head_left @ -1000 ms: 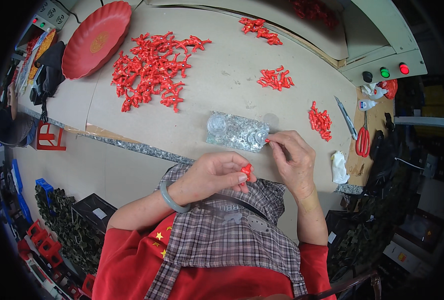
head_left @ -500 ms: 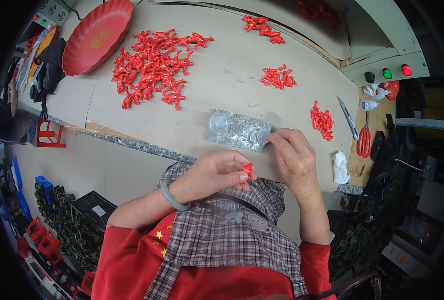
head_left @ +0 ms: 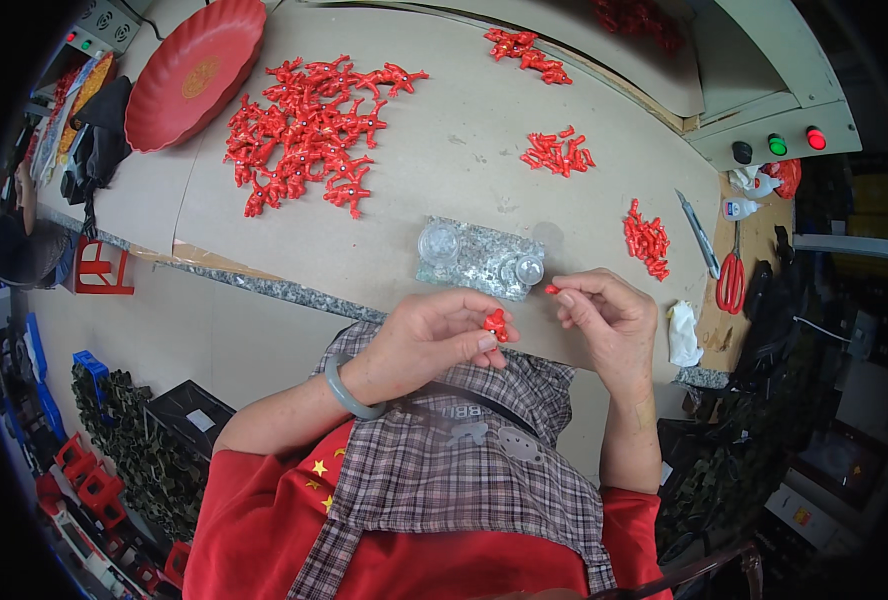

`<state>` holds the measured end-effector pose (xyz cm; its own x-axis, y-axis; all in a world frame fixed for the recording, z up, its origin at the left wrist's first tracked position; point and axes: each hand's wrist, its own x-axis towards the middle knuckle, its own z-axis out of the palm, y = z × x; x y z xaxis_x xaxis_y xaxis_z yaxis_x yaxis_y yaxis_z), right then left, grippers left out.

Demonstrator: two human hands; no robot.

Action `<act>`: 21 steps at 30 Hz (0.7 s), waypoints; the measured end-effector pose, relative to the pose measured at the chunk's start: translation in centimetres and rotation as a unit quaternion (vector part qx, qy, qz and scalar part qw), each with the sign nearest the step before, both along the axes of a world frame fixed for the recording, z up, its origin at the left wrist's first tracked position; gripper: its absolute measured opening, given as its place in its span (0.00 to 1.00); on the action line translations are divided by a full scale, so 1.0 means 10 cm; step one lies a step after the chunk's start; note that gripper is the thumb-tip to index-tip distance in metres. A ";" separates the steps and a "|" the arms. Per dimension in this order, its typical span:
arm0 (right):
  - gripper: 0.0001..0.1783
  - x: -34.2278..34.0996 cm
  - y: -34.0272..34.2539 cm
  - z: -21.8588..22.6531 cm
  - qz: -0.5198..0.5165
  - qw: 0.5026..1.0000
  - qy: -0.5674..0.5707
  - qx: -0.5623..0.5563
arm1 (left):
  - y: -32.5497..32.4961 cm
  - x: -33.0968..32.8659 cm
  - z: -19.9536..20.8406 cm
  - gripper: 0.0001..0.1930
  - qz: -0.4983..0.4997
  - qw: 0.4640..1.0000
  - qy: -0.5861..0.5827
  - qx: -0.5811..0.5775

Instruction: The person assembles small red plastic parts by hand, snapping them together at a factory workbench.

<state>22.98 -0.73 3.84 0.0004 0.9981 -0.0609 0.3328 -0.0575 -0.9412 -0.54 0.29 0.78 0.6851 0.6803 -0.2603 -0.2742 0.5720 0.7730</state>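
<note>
Between the thumb and fingers of my left hand [head_left: 444, 332] is a small red plastic figure [head_left: 495, 323], held just past the table's near edge. My right hand [head_left: 612, 318] pinches a tiny red piece [head_left: 552, 289] at its fingertips, to the right of the figure. Just beyond the hands lies a grey speckled slab [head_left: 479, 262]. On its left end stands a clear round container [head_left: 438, 242], and on its right end a smaller clear cup [head_left: 528, 269]. A translucent disc [head_left: 547, 235] lies at the slab's far right corner.
A big heap of red figures [head_left: 304, 140] covers the table's left, beside a red scalloped tray [head_left: 194, 75]. Small red parts [head_left: 558, 153] and another pile [head_left: 646, 240] lie right. A utility knife [head_left: 699, 235], red-handled scissors [head_left: 731, 282] and white cloth [head_left: 683, 335] sit at the right edge.
My right hand has drawn back from the small cup toward me and to the right, and a tiny red piece now shows in its fingertips. The left hand has barely shifted, still holding the figure.
</note>
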 end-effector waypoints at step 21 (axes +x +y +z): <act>0.09 -0.42 -0.25 -0.13 -0.017 0.979 -0.056 0.196 | -0.03 0.09 -0.14 0.14 0.070 0.981 0.057 0.173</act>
